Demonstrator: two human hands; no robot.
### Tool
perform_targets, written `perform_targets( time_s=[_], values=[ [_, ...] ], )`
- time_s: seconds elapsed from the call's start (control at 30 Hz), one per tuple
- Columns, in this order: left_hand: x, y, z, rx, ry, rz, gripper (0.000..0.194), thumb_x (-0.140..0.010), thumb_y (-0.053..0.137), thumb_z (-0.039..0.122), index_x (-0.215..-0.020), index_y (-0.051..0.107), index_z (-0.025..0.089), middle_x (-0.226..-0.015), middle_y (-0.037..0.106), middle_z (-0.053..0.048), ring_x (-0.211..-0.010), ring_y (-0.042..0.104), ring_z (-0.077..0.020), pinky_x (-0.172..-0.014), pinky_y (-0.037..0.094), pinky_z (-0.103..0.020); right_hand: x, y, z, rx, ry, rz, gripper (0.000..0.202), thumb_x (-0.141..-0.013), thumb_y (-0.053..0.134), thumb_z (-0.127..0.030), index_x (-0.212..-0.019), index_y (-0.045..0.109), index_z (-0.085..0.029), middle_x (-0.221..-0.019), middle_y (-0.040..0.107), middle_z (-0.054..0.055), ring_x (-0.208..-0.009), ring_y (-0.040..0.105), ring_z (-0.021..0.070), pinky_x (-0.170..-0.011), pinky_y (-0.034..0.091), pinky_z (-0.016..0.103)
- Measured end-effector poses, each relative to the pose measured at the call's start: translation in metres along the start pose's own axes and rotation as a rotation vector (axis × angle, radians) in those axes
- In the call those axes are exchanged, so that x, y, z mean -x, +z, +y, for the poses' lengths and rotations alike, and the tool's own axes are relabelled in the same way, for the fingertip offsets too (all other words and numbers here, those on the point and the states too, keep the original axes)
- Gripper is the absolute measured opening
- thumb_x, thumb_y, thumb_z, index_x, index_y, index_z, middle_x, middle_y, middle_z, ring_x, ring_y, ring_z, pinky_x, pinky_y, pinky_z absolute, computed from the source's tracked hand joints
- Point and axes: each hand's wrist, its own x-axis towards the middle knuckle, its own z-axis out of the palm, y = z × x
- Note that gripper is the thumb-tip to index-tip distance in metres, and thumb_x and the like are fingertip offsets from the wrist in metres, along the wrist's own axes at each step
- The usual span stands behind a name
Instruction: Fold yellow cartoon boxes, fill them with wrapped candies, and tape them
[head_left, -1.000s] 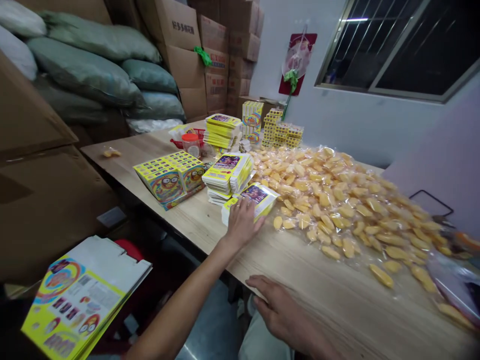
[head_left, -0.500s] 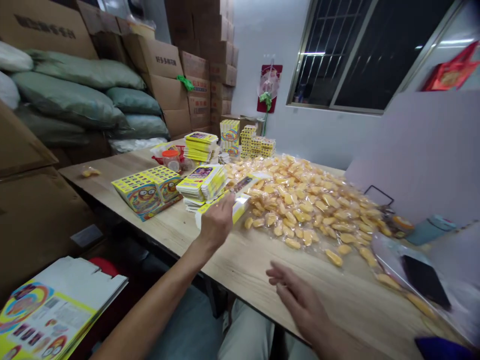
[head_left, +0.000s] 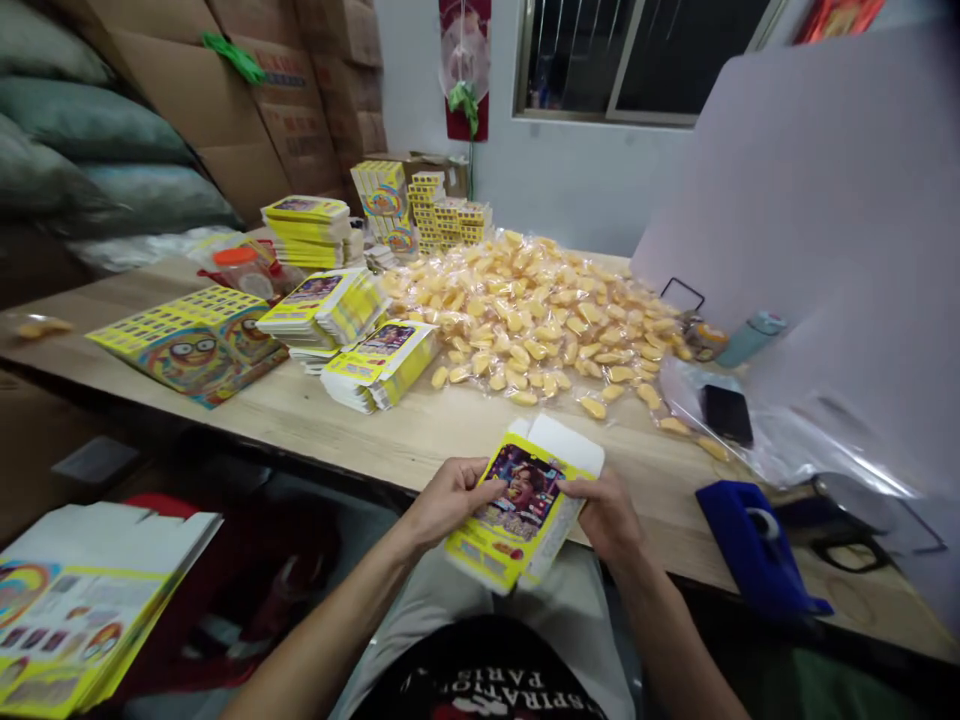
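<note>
One head camera looks forward and down over the nearby hands [head_left: 448, 500], across the table [head_left: 416, 435].

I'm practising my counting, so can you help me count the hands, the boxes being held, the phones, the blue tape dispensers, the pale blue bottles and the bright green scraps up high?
Left hand and right hand: 2
Held box: 1
Black phone: 1
Blue tape dispenser: 1
Pale blue bottle: 1
Bright green scraps: 2
Total: 8
</note>
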Motion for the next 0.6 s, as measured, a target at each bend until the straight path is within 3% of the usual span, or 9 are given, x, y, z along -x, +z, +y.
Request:
perform_targets(
  time_s=[0.07, 0.1, 0.13, 0.23, 0.27, 0.33, 0.47, 0.53, 0.6],
  values=[
    [0.0, 0.001, -0.005, 0.147, -0.038, -0.006, 0.047, -0.091, 0.064, 0.051, -0.117, 0.07, 0.011, -0.103, 0.077, -0.012, -0.082, 0.074, -0.0239, -0.078, 0.059, -0.035, 0.001, -0.008, 0.002, 0.318, -0.233, 0.267, 0.057, -0.077, 0.064, -0.028, -0.132, 0.057, -0.017, -0.117, 0.071, 0.012, -0.11, 0.065, 0.0323, -0.099, 0.049, 0.056],
    [0.001, 0.003, -0.008, 0.17, -0.025, 0.03, 0.044, -0.09, 0.066, 0.05, -0.112, 0.071, 0.012, -0.098, 0.077, -0.01, -0.08, 0.073, -0.0222, -0.078, 0.058, -0.033, 0.002, -0.009, 0.003, 0.513, -0.383, 0.337, 0.052, -0.081, 0.059, -0.026, -0.133, 0.056, -0.017, -0.121, 0.069, 0.013, -0.115, 0.062, 0.0316, -0.103, 0.046, 0.056],
    [0.002, 0.006, -0.01, 0.17, -0.007, 0.058, 0.041, -0.09, 0.067, 0.049, -0.109, 0.072, 0.013, -0.096, 0.077, -0.008, -0.081, 0.072, -0.0215, -0.08, 0.057, -0.032, 0.004, -0.009, 0.005, 0.705, -0.518, 0.324, 0.049, -0.085, 0.054, -0.023, -0.134, 0.055, -0.017, -0.126, 0.066, 0.014, -0.12, 0.058, 0.031, -0.107, 0.043, 0.056],
    [0.011, 0.019, -0.017, 0.116, 0.032, 0.101, 0.04, -0.092, 0.064, 0.047, -0.115, 0.072, 0.015, -0.103, 0.075, -0.008, -0.093, 0.069, -0.0231, -0.088, 0.054, -0.033, 0.015, 0.003, 0.012, 1.128, -0.718, -0.013, 0.051, -0.09, 0.046, -0.015, -0.141, 0.05, -0.015, -0.14, 0.056, 0.017, -0.132, 0.049, 0.0307, -0.111, 0.038, 0.053],
    [0.015, 0.024, -0.019, 0.098, 0.042, 0.129, 0.04, -0.093, 0.062, 0.047, -0.116, 0.072, 0.016, -0.105, 0.075, -0.008, -0.096, 0.068, -0.0236, -0.09, 0.053, -0.033, 0.02, 0.007, 0.016, 1.198, -0.735, -0.076, 0.053, -0.09, 0.045, -0.013, -0.143, 0.047, -0.014, -0.141, 0.054, 0.018, -0.131, 0.049, 0.0312, -0.109, 0.04, 0.053],
    [0.027, 0.034, -0.024, 0.092, 0.042, 0.191, 0.04, -0.094, 0.06, 0.047, -0.117, 0.073, 0.016, -0.105, 0.074, -0.008, -0.098, 0.066, -0.0236, -0.089, 0.052, -0.031, 0.03, 0.013, 0.024, 1.246, -0.742, -0.08, 0.052, -0.09, 0.045, -0.012, -0.142, 0.045, -0.013, -0.134, 0.057, 0.019, -0.125, 0.051, 0.0315, -0.103, 0.042, 0.052],
    [0.05, 0.046, -0.035, 0.285, -0.047, 0.231, 0.041, -0.089, 0.066, 0.051, -0.105, 0.076, 0.014, -0.096, 0.074, -0.008, -0.085, 0.066, -0.0211, -0.078, 0.052, -0.028, 0.036, 0.005, 0.032, 1.208, -0.653, -0.165, 0.025, -0.089, 0.049, -0.015, -0.112, 0.056, -0.021, -0.103, 0.064, 0.01, -0.1, 0.059, 0.0288, -0.087, 0.046, 0.048],
    [0.059, 0.042, -0.041, 0.484, -0.132, 0.131, 0.043, -0.084, 0.072, 0.05, -0.105, 0.075, 0.013, -0.092, 0.074, -0.01, -0.081, 0.067, -0.0209, -0.077, 0.052, -0.03, 0.033, 0.0, 0.026, 1.206, -0.561, -0.315, 0.01, -0.089, 0.051, -0.02, -0.095, 0.057, -0.024, -0.089, 0.064, 0.005, -0.087, 0.06, 0.0265, -0.079, 0.045, 0.046],
    [0.065, 0.034, -0.05, 0.687, -0.214, -0.06, 0.05, -0.075, 0.08, 0.042, -0.114, 0.073, 0.013, -0.095, 0.074, -0.012, -0.087, 0.07, -0.0243, -0.083, 0.052, -0.034, 0.03, 0.002, 0.013, 1.191, -0.464, -0.491, 0.01, -0.091, 0.051, -0.022, -0.085, 0.057, -0.025, -0.082, 0.064, 0.003, -0.083, 0.061, 0.0243, -0.077, 0.046, 0.044]
  ],
)
